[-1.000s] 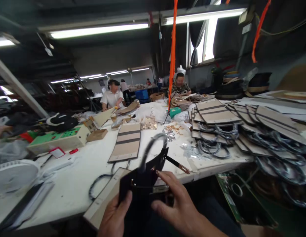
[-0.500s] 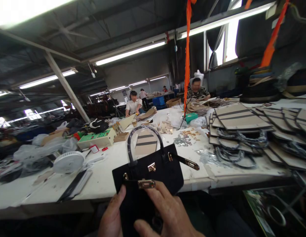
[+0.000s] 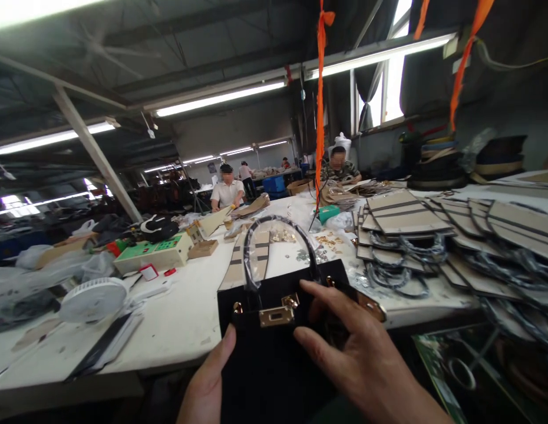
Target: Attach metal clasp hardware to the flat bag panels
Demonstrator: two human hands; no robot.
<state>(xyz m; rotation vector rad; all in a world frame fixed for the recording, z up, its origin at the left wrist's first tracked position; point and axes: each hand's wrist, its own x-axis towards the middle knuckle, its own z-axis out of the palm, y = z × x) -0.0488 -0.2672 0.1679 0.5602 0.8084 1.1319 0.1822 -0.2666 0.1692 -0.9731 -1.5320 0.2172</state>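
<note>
A black handbag [image 3: 274, 365] is upright in front of me at the table's near edge, its arched handle [image 3: 280, 221] wrapped in clear film. My left hand [image 3: 207, 377] grips the bag's left side, thumb on the front, other fingers hidden behind. The left strap's gold end plate [image 3: 277, 316] lies across the front, just below and left of the gold turn-lock [image 3: 290, 301]. My right hand [image 3: 357, 341] is over the bag's right front, thumb and forefinger apart, the forefinger tip near the handle's right base. The right strap's gold plate [image 3: 372, 306] sticks out beyond that hand.
Stacked beige panels with film-wrapped handles [image 3: 406, 215] fill the table's right side. Small metal fittings [image 3: 329, 242] lie in the middle. On the left are a white fan [image 3: 93, 297], a green-topped machine [image 3: 154, 250] and dark strips [image 3: 99, 347]. Co-workers sit across the table.
The left strap's plate now sits nearer the turn-lock. My right hand has moved right and up from the left strap's plate to the bag's right front. The view has turned slightly right.
</note>
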